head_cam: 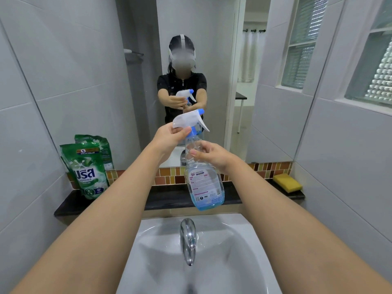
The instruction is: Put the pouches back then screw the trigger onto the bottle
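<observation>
Both hands hold the spray bottle [204, 179]: left hand [169, 134] pinching its trigger head [186, 119], right hand [210, 154] gripping its neck.

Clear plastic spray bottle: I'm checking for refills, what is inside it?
The clear plastic spray bottle holds blue liquid in its bottom part; its white label covers much of the body, hiding the exact level.

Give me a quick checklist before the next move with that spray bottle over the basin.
1. Right hand grips the spray bottle at its neck: ok.
2. Left hand pinches the trigger head: ok.
3. Bottle upright: not ok, it tilts.
4. Nozzle points toward the mirror: ok.
5. Blue liquid present: ok, low in the bottle.
6. Head screwed tight: cannot tell.
</observation>
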